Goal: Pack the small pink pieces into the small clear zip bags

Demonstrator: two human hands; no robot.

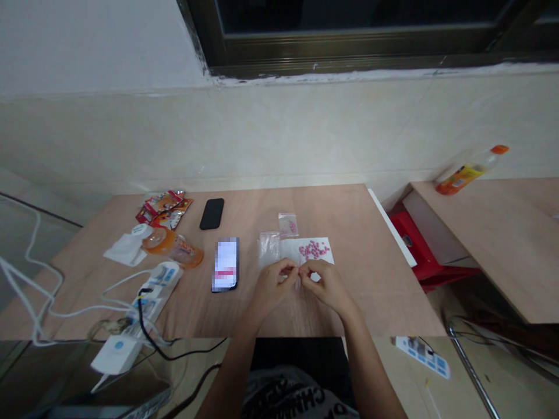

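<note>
My left hand (278, 278) and my right hand (322, 281) meet over the table, thumbs and fingers pinched together. Between the fingertips hangs a thin see-through piece that looks like a small clear plastic bag, mostly hidden by my fingers. Just beyond my hands, many small pink beads (313, 250) lie spread on a white sheet of paper (328, 243). Left of the paper is a pile of clear plastic bags (268, 247). A small clear bag with a few pink pieces inside (288, 224) lies at the paper's far edge.
To the left lie a lit phone (226, 263), a dark phone (212, 213), an orange drink bottle (172, 245) on its side, snack packets (165, 208) and a power strip (146, 305) with cables. Another bottle (469, 171) is on the right-hand table, past a red stool (410, 247).
</note>
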